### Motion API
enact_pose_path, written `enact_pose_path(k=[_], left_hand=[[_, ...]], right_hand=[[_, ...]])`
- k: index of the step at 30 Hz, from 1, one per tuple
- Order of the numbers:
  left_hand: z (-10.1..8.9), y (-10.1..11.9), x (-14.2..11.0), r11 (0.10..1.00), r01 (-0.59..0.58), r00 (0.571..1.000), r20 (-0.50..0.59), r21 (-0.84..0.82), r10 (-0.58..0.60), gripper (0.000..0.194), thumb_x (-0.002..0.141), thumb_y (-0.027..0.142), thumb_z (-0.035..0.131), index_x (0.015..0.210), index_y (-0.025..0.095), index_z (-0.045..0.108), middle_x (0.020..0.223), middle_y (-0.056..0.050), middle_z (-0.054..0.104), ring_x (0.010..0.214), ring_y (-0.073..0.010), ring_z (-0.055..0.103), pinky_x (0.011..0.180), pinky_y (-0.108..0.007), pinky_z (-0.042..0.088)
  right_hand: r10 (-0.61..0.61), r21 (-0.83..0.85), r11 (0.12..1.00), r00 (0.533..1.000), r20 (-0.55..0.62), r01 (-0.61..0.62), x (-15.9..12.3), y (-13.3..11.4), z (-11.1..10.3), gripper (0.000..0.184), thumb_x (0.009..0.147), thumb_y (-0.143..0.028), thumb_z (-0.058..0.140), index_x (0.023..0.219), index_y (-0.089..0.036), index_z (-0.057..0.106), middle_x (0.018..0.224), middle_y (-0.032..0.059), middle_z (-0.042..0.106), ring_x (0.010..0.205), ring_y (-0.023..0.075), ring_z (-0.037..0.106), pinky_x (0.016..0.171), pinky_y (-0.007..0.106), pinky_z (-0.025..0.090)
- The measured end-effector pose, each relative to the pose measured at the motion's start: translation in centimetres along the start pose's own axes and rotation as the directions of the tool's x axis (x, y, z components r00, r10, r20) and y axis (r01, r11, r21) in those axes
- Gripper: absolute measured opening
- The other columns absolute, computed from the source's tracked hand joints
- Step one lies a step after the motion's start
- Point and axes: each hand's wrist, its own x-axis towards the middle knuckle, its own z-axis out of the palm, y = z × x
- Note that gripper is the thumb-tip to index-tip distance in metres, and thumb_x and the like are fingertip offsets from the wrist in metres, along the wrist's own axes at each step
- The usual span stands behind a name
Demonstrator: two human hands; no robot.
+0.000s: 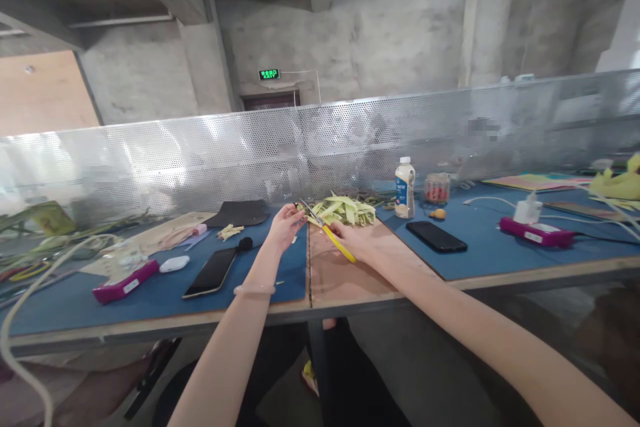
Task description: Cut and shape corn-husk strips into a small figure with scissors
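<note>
Yellow-handled scissors (341, 246) are in my right hand (351, 241), with the blades pointing up and left toward my other hand. My left hand (287, 227) is closed in a pinch by the blade tips. Whatever lies between its fingertips is too small to make out. Just beyond the scissors a loose pile of pale green leaf-like strips (353, 209) lies on the brown board (370, 267) in the middle of the table.
A black phone (213, 272) and purple power strip (126, 282) lie left. To the right are another phone (436, 236), a bottle (405, 188), a jar (437, 188) and a purple power strip (536, 233) with cables. Perforated metal panels (240, 153) stand behind the table.
</note>
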Motion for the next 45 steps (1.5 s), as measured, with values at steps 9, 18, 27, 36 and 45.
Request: enact_pose_path(k=[9, 18, 27, 36, 45], left_hand=[[-0.1, 0.1, 0.0, 1.000, -0.005, 1.000, 0.003, 0.003, 0.005, 0.020, 0.085, 0.022, 0.056, 0.103, 0.013, 0.057, 0.099, -0.005, 0.061, 0.081, -0.0149, 0.060, 0.070, -0.033, 0.053], [-0.3, 0.0, 0.2, 1.000, -0.008, 1.000, 0.005, 0.000, 0.008, 0.021, 0.085, 0.022, 0.056, 0.104, 0.013, 0.057, 0.099, -0.005, 0.061, 0.082, -0.0150, 0.060, 0.070, -0.033, 0.053], [-0.3, 0.0, 0.1, 1.000, -0.011, 1.000, -0.004, -0.010, 0.011, 0.021, 0.085, 0.022, 0.056, 0.104, 0.013, 0.057, 0.099, -0.005, 0.061, 0.082, -0.0150, 0.060, 0.070, -0.033, 0.053], [-0.2, 0.1, 0.0, 1.000, -0.010, 1.000, -0.013, -0.004, 0.010, 0.020, 0.085, 0.023, 0.055, 0.103, 0.013, 0.057, 0.098, -0.005, 0.061, 0.080, -0.0146, 0.060, 0.070, -0.033, 0.053], [-0.3, 0.0, 0.2, 1.000, -0.016, 1.000, -0.019, -0.004, 0.016, 0.021, 0.085, 0.022, 0.056, 0.104, 0.013, 0.057, 0.100, -0.005, 0.061, 0.083, -0.0153, 0.060, 0.071, -0.034, 0.052]], right_hand=[[-0.026, -0.004, 1.000, 1.000, 0.010, 0.026, -0.1, 0.1, -0.5, 0.020, 0.077, -0.032, 0.047, 0.086, -0.016, 0.053, 0.080, 0.0036, 0.059, 0.066, 0.0146, 0.051, 0.062, 0.026, 0.041], [-0.031, 0.040, 0.999, 0.999, 0.020, 0.030, 0.2, 0.9, -0.3, 0.024, 0.077, -0.035, 0.048, 0.090, -0.016, 0.052, 0.082, 0.0037, 0.058, 0.065, 0.0138, 0.050, 0.059, 0.025, 0.041], [-0.053, 0.080, 0.995, 0.999, 0.004, 0.053, 0.6, 1.3, 0.1, 0.021, 0.077, -0.035, 0.048, 0.086, -0.016, 0.053, 0.083, 0.0040, 0.059, 0.071, 0.0150, 0.053, 0.066, 0.028, 0.044], [-0.031, 0.082, 0.996, 0.999, 0.012, 0.030, 0.3, 1.1, -0.2, 0.019, 0.076, -0.032, 0.049, 0.087, -0.016, 0.054, 0.079, 0.0028, 0.059, 0.067, 0.0145, 0.052, 0.061, 0.026, 0.044], [-0.012, 0.093, 0.996, 1.000, 0.008, 0.011, 0.7, 0.3, 0.1, 0.014, 0.077, -0.029, 0.049, 0.077, -0.017, 0.056, 0.066, 0.0014, 0.056, 0.066, 0.0159, 0.054, 0.062, 0.028, 0.047]])
